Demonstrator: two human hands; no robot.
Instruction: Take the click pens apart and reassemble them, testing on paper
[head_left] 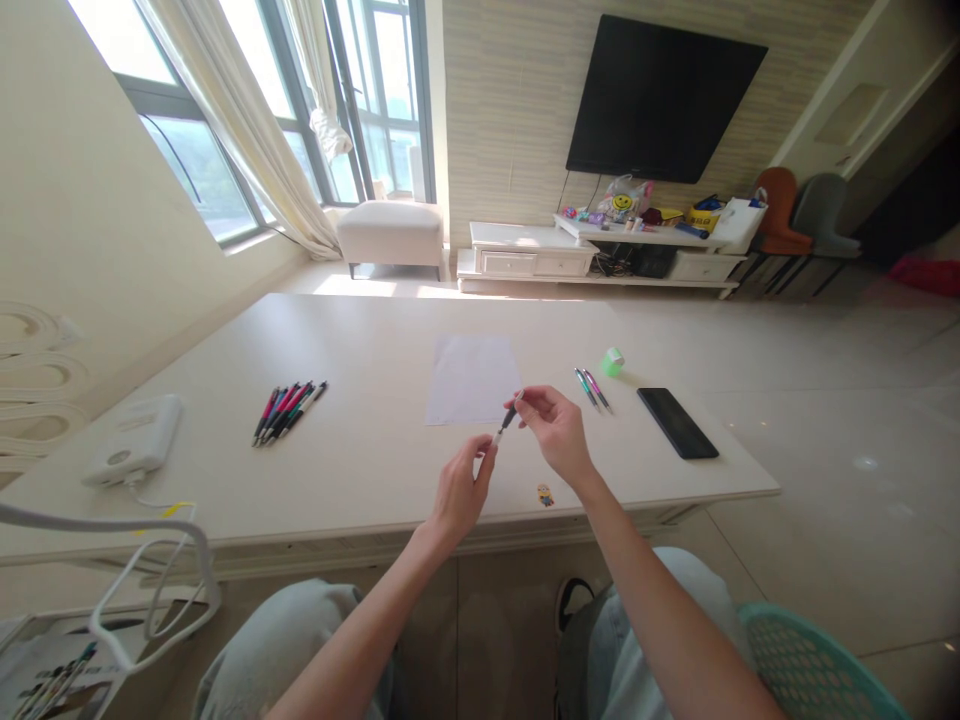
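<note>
Between my two hands, over the table's front part, is a pen (509,415) with a dark grip section and a white barrel. My left hand (459,487) pinches its lower white end. The fingers of my right hand (553,425) close on the upper dark end; its tip is partly hidden by them. A sheet of white paper (471,375) lies flat just beyond the hands. Right of it, two pens (592,388) rest side by side near a small green container (613,362). A small yellow cartoon sticker (544,495) lies near the front edge, below my right hand.
At the left of the white table (360,470) lies a bundle of several pens (289,412). A white device with a cable (136,440) sits further left. A black phone (677,423) lies at the right. A green basket (817,660) stands on the floor.
</note>
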